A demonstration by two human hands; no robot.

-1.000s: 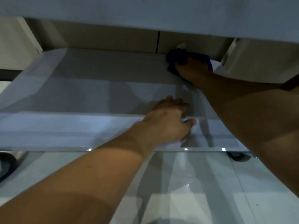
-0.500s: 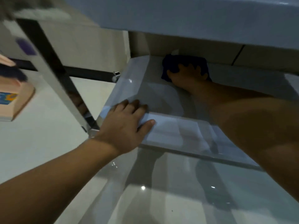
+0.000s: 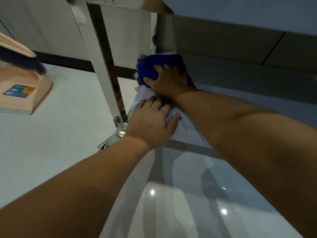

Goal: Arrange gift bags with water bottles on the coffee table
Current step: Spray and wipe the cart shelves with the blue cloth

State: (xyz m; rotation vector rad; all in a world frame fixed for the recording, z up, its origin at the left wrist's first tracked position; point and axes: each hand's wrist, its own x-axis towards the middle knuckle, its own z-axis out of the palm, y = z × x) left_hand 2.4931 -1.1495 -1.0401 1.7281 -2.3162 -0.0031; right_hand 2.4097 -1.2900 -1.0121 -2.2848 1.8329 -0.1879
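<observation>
Lying on the far left corner of the lower glass shelf (image 3: 240, 103) of the coffee table, a blue cloth (image 3: 154, 67) is seen, bunched and folded, of a deep saturated blue, with a small pale part showing at its left edge. It is pressed down by the right hand (image 3: 169, 81), whose fingers are spread and only slightly bent over the fabric, the thumb pointing to the left along the near edge of the cloth; nothing is closed inside the hand. Just in front of it, the left hand (image 3: 152, 122) is laid flat on the near left corner of the same shelf, fingers straight and together, thumb stretched to the right; nothing is gripped by it. The two hands are near each other, the right wrist passing just above the left fingertips. A shiny metal leg (image 3: 103, 66) stands beside the shelf corner, on a round foot. On the pale floor (image 3: 51, 143) at the left, well apart, a peach dustpan (image 3: 25, 90) with a dark brush (image 3: 20, 60) resting in it is seen. The upper tabletop (image 3: 240, 14) covers the top right.
</observation>
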